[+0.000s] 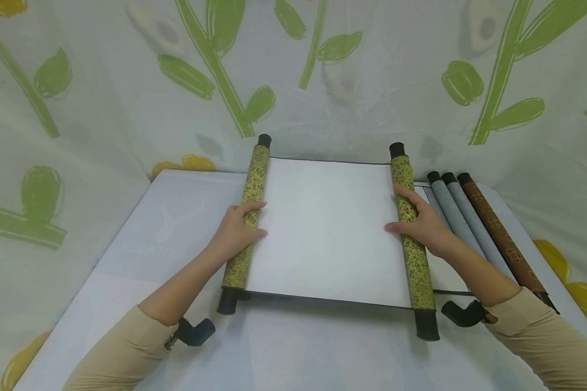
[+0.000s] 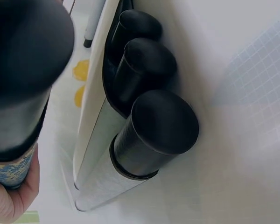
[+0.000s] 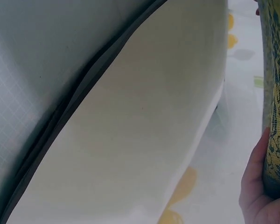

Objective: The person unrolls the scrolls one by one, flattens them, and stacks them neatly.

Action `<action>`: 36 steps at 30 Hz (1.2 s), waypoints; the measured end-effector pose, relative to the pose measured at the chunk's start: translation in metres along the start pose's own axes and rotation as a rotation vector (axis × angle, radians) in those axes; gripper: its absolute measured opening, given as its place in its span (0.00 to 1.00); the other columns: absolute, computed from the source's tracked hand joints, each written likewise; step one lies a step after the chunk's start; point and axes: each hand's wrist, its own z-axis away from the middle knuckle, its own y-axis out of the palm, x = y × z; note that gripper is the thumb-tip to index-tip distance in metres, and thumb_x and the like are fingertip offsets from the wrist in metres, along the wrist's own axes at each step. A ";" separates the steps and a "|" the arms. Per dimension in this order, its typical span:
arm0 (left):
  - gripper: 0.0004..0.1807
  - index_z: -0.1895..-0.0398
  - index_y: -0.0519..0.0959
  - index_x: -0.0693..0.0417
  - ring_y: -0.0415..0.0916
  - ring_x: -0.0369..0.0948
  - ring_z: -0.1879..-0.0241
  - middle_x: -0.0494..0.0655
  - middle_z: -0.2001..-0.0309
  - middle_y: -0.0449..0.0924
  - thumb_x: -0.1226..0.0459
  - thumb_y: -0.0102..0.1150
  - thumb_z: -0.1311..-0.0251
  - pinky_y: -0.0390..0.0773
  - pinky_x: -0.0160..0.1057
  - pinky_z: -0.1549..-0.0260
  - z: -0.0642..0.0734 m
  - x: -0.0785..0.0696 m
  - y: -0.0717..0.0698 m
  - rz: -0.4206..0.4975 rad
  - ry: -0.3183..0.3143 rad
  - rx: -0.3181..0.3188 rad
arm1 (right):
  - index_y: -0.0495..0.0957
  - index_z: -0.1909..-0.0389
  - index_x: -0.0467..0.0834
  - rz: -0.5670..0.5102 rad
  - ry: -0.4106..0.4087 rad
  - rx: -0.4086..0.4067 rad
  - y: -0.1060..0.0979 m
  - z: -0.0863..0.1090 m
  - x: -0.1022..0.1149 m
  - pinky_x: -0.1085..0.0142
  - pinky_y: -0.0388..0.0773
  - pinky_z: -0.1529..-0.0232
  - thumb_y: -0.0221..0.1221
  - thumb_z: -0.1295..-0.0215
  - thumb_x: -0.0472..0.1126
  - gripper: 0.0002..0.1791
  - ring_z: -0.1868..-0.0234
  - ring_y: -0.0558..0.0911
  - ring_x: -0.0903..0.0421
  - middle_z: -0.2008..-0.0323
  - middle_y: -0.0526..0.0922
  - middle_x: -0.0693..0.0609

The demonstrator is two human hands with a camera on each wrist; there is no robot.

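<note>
A scroll is spread between both hands, its blank white sheet (image 1: 330,233) stretched above the table. My left hand (image 1: 235,228) grips the left roll (image 1: 239,258), covered in yellow dark-patterned fabric with black end caps. Around the matching right roll (image 1: 418,271), my right hand (image 1: 423,220) has its thumb and fingers. In the left wrist view, a black end cap (image 2: 28,46) looms close, with part of the left hand (image 2: 18,200) behind it. The right wrist view shows the right hand (image 3: 263,200) against the patterned roll (image 3: 279,93).
On the table's right side lie two grey rolls (image 1: 462,222) and a brown patterned roll (image 1: 504,236) with black caps. Another white sheet (image 1: 447,274) with a dark edge lies under the raised scroll. Black-capped rolls (image 2: 163,121) rest below the left hand. A leaf-printed curtain (image 1: 372,98) stands behind.
</note>
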 end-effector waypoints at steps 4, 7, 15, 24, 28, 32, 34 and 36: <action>0.33 0.34 0.68 0.44 0.64 0.55 0.45 0.64 0.40 0.61 0.68 0.60 0.47 0.68 0.58 0.47 0.001 -0.001 -0.001 0.004 0.010 -0.002 | 0.44 0.25 0.47 -0.016 0.002 0.013 -0.001 0.000 -0.001 0.41 0.54 0.37 0.65 0.45 0.33 0.51 0.28 0.45 0.37 0.26 0.41 0.40; 0.33 0.34 0.69 0.44 0.63 0.55 0.43 0.64 0.39 0.61 0.70 0.56 0.47 0.67 0.57 0.46 0.002 -0.001 -0.003 -0.002 0.019 -0.005 | 0.43 0.25 0.47 -0.028 -0.001 0.036 -0.004 0.001 -0.001 0.45 0.60 0.41 0.60 0.42 0.30 0.48 0.29 0.46 0.38 0.26 0.39 0.39; 0.26 0.35 0.70 0.47 0.64 0.54 0.52 0.68 0.41 0.60 0.68 0.49 0.39 0.69 0.46 0.59 0.004 0.006 -0.007 -0.034 0.039 -0.008 | 0.43 0.25 0.48 0.009 -0.022 0.054 -0.011 0.003 -0.008 0.61 0.62 0.49 0.50 0.42 0.26 0.45 0.28 0.43 0.41 0.25 0.38 0.42; 0.32 0.35 0.70 0.47 0.62 0.56 0.44 0.66 0.40 0.59 0.61 0.66 0.46 0.65 0.58 0.45 0.004 0.008 -0.008 0.002 0.009 0.007 | 0.45 0.25 0.48 -0.017 0.008 0.036 -0.012 0.002 -0.008 0.37 0.46 0.35 0.66 0.44 0.39 0.51 0.27 0.37 0.39 0.26 0.39 0.41; 0.33 0.35 0.70 0.48 0.62 0.57 0.43 0.67 0.41 0.59 0.63 0.66 0.47 0.65 0.59 0.45 0.004 0.008 -0.009 0.011 0.027 0.002 | 0.45 0.25 0.48 -0.025 0.028 0.030 -0.013 0.003 -0.005 0.36 0.44 0.35 0.68 0.46 0.38 0.53 0.27 0.36 0.39 0.25 0.38 0.41; 0.32 0.36 0.70 0.49 0.63 0.55 0.46 0.66 0.41 0.60 0.66 0.64 0.47 0.67 0.56 0.48 0.003 0.009 -0.008 0.007 0.041 -0.007 | 0.46 0.25 0.48 -0.028 0.038 0.023 -0.013 0.003 -0.003 0.36 0.44 0.35 0.68 0.47 0.36 0.52 0.27 0.35 0.39 0.25 0.38 0.41; 0.31 0.36 0.71 0.50 0.63 0.54 0.47 0.67 0.41 0.61 0.67 0.63 0.46 0.68 0.55 0.49 0.002 0.010 -0.008 0.006 0.053 -0.009 | 0.46 0.25 0.48 -0.025 0.036 0.024 -0.013 0.003 -0.004 0.36 0.44 0.35 0.67 0.46 0.36 0.52 0.27 0.36 0.39 0.25 0.38 0.41; 0.30 0.36 0.71 0.50 0.62 0.54 0.47 0.66 0.41 0.61 0.69 0.60 0.46 0.68 0.54 0.50 0.002 0.011 -0.008 0.004 0.065 -0.015 | 0.45 0.25 0.47 -0.019 0.027 0.025 -0.013 0.003 -0.004 0.36 0.44 0.35 0.66 0.45 0.35 0.51 0.27 0.36 0.39 0.26 0.38 0.41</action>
